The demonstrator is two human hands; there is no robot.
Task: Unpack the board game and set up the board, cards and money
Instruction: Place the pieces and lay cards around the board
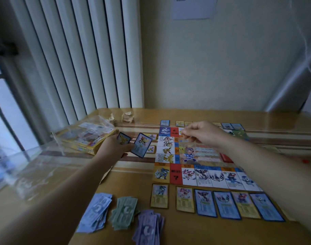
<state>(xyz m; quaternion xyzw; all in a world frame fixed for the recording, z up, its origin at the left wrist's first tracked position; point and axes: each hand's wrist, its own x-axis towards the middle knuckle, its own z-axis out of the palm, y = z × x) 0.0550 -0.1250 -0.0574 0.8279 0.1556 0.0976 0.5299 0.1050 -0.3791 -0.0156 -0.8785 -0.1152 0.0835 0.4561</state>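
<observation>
Two cards (141, 145) in left hand (114, 147) — clear bag (96, 125) on yellow box (87, 149).

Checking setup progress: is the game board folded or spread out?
Spread out. The board lies flat on the table, squares face up, cards lined along its near edge.

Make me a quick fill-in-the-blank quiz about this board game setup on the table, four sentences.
The left hand holds ___ blue-edged cards.
The paper money lies in ___ piles.
The card row along the near edge of the board has ___ cards.
The game box is mostly ___.
Missing words: two; three; six; yellow.
</observation>
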